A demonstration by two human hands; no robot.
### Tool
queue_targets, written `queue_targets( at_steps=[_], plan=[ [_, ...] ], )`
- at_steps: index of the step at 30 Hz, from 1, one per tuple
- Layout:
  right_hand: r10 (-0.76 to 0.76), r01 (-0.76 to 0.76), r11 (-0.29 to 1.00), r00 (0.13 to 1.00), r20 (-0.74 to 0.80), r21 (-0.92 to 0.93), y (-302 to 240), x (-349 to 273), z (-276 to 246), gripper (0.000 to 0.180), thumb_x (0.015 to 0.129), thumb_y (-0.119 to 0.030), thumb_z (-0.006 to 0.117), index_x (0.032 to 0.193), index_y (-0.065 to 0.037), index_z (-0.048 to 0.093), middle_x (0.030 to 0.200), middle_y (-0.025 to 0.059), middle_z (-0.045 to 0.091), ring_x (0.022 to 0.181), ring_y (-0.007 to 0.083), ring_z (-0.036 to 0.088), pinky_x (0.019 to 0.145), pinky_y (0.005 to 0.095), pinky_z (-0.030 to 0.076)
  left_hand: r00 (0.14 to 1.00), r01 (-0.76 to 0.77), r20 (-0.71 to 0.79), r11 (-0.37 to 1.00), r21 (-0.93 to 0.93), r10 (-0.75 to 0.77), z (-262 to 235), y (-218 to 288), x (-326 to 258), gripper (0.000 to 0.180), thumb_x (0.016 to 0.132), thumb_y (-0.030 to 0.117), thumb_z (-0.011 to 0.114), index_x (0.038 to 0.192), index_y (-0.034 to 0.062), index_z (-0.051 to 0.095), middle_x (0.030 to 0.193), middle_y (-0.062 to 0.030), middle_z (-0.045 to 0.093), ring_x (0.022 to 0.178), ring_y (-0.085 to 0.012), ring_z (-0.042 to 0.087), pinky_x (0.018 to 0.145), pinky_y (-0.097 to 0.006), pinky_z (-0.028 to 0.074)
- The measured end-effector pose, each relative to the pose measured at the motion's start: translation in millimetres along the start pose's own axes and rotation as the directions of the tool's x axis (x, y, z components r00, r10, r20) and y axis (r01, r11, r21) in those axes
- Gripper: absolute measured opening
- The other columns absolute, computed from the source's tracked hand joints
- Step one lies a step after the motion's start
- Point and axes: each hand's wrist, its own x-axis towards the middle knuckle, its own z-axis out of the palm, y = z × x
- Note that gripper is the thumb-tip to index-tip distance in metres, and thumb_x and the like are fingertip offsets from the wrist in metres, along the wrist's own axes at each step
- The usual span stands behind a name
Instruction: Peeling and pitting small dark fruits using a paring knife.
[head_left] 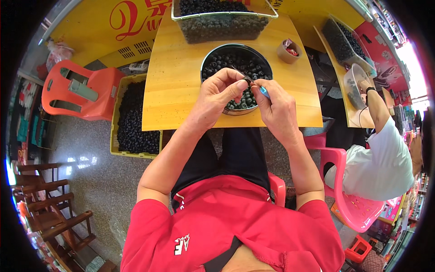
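My left hand [222,93] is closed in a pinch, with a small dark round bead-like piece [247,79] at its fingertips. My right hand [277,105] meets it fingertip to fingertip, gripping a small tool with a blue handle [264,92]. The tool's working end is mostly hidden between the fingers. Both hands are above the near part of a round metal-rimmed bowl [207,53]. Inside are many dark round bead-like pieces [247,99], several showing a pale ring or hole.
A clear bin [222,29] of dark pieces and a small brown cup [289,51] share the wooden table [172,90]. A yellow crate [114,109] and an orange chair [81,90] stand left. Right, a co-worker [376,154] on a pink chair [340,190] reaches into a bowl [355,88].
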Motion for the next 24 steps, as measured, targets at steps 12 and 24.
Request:
queue_targets(
  at_steps=[12, 24],
  plan=[
    [-0.013, 0.013, 1.0, 1.0, -0.008, 0.002, 0.2, 0.4, 0.1, 0.011, 0.087, -0.011, 0.062, 0.096, -0.003, 0.061, 0.083, 0.0123, 0.063, 0.067, 0.0305, 0.063, 0.056, 0.0374, 0.047, 1.0, -0.026, 0.002, 0.999, 0.036, 0.026, -2.0, -0.9, 0.7, 0.012, 0.091, 0.012, 0.063, 0.098, 0.0034, 0.058, 0.085, 0.0012, 0.059, 0.072, -0.0044, 0.051, 0.066, -0.019, 0.043],
    [0.288, -0.307, 0.91, 0.951, 0.11, 0.279, -7.5, 10.9, -23.3, 0.022, 0.094, -0.02, 0.06, 0.099, 0.001, 0.064, 0.074, 0.0021, 0.059, 0.069, 0.0073, 0.053, 0.062, 0.0229, 0.042, 0.994, -0.106, 0.048, 0.992, 0.066, 0.103, 3.8, 12.6, -4.9, 0.017, 0.09, 0.011, 0.065, 0.103, 0.0008, 0.064, 0.091, 0.0003, 0.059, 0.079, -0.0041, 0.054, 0.072, -0.018, 0.045]
  ],
)
